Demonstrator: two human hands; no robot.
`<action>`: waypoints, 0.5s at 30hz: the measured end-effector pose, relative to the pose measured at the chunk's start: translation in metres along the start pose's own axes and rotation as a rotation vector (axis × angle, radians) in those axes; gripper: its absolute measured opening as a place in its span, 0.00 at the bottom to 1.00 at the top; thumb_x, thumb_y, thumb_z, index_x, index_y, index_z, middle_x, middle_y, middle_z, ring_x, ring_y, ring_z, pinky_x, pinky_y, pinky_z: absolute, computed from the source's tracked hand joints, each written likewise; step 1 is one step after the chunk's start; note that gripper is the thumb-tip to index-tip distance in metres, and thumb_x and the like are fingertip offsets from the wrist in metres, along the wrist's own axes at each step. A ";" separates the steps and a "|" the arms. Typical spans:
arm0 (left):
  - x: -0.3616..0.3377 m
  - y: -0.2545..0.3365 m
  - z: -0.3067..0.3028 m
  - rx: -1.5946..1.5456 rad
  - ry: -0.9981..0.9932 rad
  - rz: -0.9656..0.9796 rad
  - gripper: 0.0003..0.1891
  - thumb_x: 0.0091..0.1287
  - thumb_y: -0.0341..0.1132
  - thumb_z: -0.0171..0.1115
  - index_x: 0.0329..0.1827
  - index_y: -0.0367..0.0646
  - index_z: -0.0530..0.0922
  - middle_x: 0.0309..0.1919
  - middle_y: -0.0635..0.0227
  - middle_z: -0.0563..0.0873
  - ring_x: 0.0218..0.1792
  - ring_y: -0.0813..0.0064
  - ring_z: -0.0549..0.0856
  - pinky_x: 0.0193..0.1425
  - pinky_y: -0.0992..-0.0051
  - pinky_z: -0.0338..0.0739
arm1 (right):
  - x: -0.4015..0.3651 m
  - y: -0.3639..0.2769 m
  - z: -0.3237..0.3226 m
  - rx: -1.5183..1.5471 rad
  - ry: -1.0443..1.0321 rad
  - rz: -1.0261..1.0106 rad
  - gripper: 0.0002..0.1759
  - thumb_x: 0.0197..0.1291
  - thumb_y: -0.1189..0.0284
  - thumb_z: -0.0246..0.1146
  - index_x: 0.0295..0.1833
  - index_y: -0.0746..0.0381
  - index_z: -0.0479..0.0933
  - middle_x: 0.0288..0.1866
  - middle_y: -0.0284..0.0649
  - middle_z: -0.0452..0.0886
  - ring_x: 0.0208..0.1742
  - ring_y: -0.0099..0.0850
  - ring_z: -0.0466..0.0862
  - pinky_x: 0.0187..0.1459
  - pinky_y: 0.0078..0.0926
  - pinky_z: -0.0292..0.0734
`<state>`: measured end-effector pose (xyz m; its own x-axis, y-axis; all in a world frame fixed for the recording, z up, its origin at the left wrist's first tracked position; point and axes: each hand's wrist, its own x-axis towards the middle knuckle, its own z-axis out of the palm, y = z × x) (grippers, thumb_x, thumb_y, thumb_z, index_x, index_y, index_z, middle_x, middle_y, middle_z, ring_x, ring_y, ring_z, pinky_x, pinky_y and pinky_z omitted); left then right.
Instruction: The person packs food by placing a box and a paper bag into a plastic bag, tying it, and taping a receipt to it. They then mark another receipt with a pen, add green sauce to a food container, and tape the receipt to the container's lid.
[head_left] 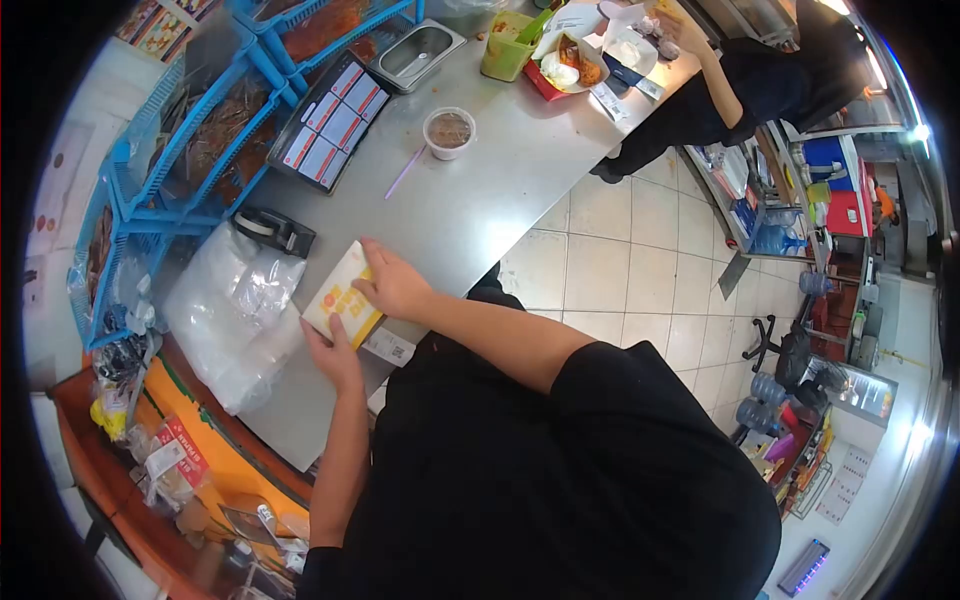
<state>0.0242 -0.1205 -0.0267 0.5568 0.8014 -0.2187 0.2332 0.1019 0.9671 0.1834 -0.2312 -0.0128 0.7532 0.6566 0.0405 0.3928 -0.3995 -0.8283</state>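
A white and yellow food box (343, 290) with yellow lettering is held over the steel counter's near edge. My right hand (398, 288) grips its far right side, fingers curled over the top edge. My left hand (336, 354) holds the near end, thumb lying on the top face. Below the box hangs a white paper slip (389, 347) with a printed square code; what it is fixed to is hidden. Beside the box, to the left, lie clear plastic bags (225, 310) and a black tape dispenser (275, 232).
On the steel counter (440, 215) stand a lidded cup (449, 132), a purple straw (404, 172) and a tablet (335, 122). Blue baskets (200, 150) line the left. Farther back are a green container (507, 47) and an open food box (567, 70). Another person (745, 90) stands at the far end.
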 end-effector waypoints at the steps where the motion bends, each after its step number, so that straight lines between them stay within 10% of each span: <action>1: -0.003 -0.005 0.000 0.142 0.028 0.024 0.40 0.81 0.42 0.65 0.86 0.29 0.56 0.79 0.42 0.73 0.77 0.54 0.76 0.80 0.64 0.69 | -0.003 0.001 0.003 0.000 0.000 -0.005 0.45 0.72 0.58 0.66 0.85 0.68 0.56 0.75 0.66 0.75 0.72 0.59 0.80 0.72 0.46 0.76; 6: -0.003 0.012 0.001 0.430 0.060 -0.075 0.40 0.82 0.40 0.63 0.88 0.31 0.53 0.81 0.41 0.71 0.79 0.55 0.75 0.80 0.64 0.69 | 0.018 -0.029 -0.040 0.197 -0.379 0.446 0.42 0.74 0.59 0.64 0.83 0.69 0.58 0.75 0.64 0.75 0.74 0.59 0.77 0.72 0.49 0.76; 10: 0.009 -0.006 -0.004 0.187 0.002 -0.005 0.36 0.81 0.39 0.63 0.86 0.32 0.60 0.77 0.43 0.76 0.75 0.56 0.78 0.77 0.64 0.71 | 0.001 0.019 -0.008 0.066 -0.307 0.285 0.39 0.75 0.58 0.63 0.80 0.70 0.61 0.72 0.63 0.78 0.71 0.59 0.80 0.70 0.51 0.77; 12: 0.008 -0.009 -0.006 0.213 -0.042 0.070 0.34 0.81 0.39 0.63 0.84 0.33 0.63 0.75 0.45 0.77 0.73 0.57 0.80 0.76 0.64 0.72 | -0.007 0.034 0.016 -0.382 0.223 -0.236 0.35 0.76 0.56 0.62 0.77 0.69 0.65 0.61 0.62 0.85 0.62 0.59 0.86 0.65 0.56 0.79; 15: 0.018 -0.003 -0.002 0.189 -0.039 -0.063 0.29 0.80 0.37 0.65 0.79 0.34 0.70 0.69 0.49 0.82 0.65 0.61 0.84 0.70 0.64 0.78 | 0.010 0.027 0.000 -0.186 -0.133 0.099 0.36 0.77 0.55 0.61 0.77 0.71 0.66 0.55 0.61 0.88 0.57 0.61 0.88 0.61 0.56 0.83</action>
<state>0.0321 -0.1051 -0.0329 0.5665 0.7728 -0.2860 0.4119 0.0351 0.9106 0.2016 -0.2348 -0.0345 0.7213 0.6821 -0.1201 0.4201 -0.5688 -0.7071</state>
